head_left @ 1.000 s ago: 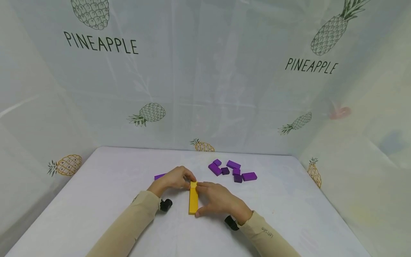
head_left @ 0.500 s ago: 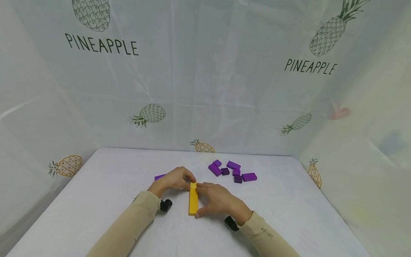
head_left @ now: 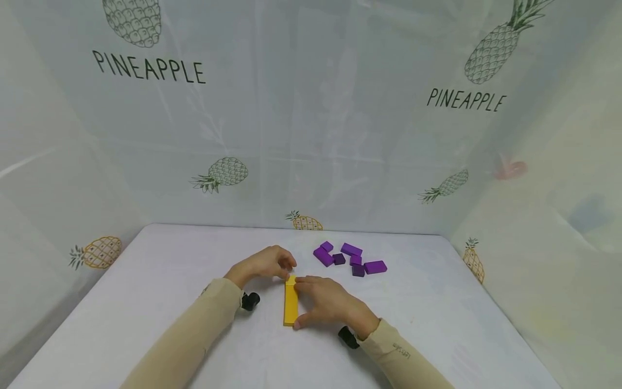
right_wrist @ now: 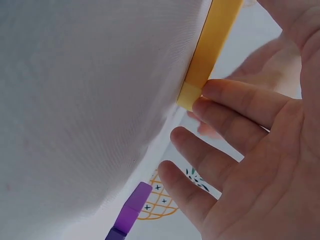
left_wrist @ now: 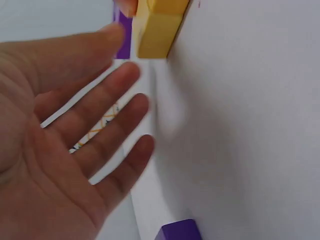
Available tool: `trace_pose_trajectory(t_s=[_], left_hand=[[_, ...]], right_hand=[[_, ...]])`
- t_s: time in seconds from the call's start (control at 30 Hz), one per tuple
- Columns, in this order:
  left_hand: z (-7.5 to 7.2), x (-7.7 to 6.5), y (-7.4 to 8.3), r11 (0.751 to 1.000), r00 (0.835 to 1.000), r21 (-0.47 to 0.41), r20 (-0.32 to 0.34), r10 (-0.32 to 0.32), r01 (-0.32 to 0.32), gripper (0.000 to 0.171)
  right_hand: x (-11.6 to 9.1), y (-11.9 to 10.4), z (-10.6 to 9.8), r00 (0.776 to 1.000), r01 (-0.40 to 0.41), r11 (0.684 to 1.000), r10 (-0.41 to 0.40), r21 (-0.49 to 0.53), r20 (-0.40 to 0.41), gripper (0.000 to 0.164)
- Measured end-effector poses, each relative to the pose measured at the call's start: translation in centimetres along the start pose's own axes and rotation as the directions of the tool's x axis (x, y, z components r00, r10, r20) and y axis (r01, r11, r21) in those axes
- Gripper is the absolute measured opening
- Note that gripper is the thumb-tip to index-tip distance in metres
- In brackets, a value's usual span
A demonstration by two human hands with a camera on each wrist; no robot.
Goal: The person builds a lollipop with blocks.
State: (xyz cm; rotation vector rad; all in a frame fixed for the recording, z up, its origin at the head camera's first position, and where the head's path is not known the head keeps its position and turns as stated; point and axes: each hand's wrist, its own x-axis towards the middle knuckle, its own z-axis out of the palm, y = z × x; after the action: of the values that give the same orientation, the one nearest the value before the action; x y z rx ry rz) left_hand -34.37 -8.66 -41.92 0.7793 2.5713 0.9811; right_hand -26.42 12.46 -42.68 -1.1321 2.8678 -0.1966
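Note:
A long yellow block (head_left: 290, 308) lies flat on the white table, its length pointing away from me. Against its far end sits a small, lighter yellow block (head_left: 290, 280). My right hand (head_left: 330, 300) lies along the right side of this row, fingers extended; its fingertips touch near the seam and its thumb is at the near corner. My left hand (head_left: 264, 263) hovers just left of the small block, fingers loosely bent and holding nothing. In the left wrist view, its thumb and fingers stand apart from the small yellow block (left_wrist: 157, 37).
Several purple blocks (head_left: 323, 256), some darker, lie loosely grouped behind and right of my right hand. Purple blocks (left_wrist: 179, 230) also show in the left wrist view. Black wrist cameras (head_left: 250, 301) hang under both wrists. A pineapple-print curtain (head_left: 320, 135) rises behind the table (head_left: 194, 243).
My left hand has let go of the small yellow block and lifted slightly up and away. It now covers the purple block seen beside it earlier. My right hand stays against the yellow row.

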Motion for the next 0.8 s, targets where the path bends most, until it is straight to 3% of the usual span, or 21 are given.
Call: trace_pose_trajectory(t_s=[0.23,0.43,0.5,0.63,0.7,0.73,0.8], left_hand=[[-0.6,3.1,-0.3,0.998,0.996,0.056,-0.086,-0.005,0.01,0.029],[-0.1,5.7,-0.1,0.984,0.994,0.176,-0.098,0.05,-0.032,0.037],[0.2,6.3,-0.1,0.961,0.994,0.271,-0.085,0.075,-0.049,0.039],[0.5,7.0,0.3,0.849,0.987,0.514,-0.029,0.16,-0.122,0.044],[0.6,7.2,0.7,0.805,0.981,0.573,-0.01,0.195,-0.154,0.045],[0.6,7.2,0.9,0.8,0.979,0.577,-0.005,0.205,-0.165,0.045],[0.7,7.2,1.2,0.817,0.98,0.552,-0.001,0.201,-0.167,0.045]], right_hand=[[0.1,0.2,0.1,1.0,0.001,1.0,-0.001,-0.006,0.004,0.089],[0.0,0.4,0.2,1.0,0.009,1.0,-0.009,0.001,-0.003,0.088],[0.0,0.4,0.1,1.0,0.011,1.0,-0.011,0.008,-0.001,0.088],[-0.1,0.4,0.0,1.0,0.009,1.0,-0.009,0.016,0.006,0.088],[-0.1,0.4,0.0,1.0,0.006,1.0,-0.006,0.012,0.009,0.088],[0.0,0.4,0.0,1.0,0.003,1.0,-0.004,0.013,0.01,0.088],[0.0,0.3,0.0,1.0,-0.001,1.0,0.001,0.008,0.011,0.088]])
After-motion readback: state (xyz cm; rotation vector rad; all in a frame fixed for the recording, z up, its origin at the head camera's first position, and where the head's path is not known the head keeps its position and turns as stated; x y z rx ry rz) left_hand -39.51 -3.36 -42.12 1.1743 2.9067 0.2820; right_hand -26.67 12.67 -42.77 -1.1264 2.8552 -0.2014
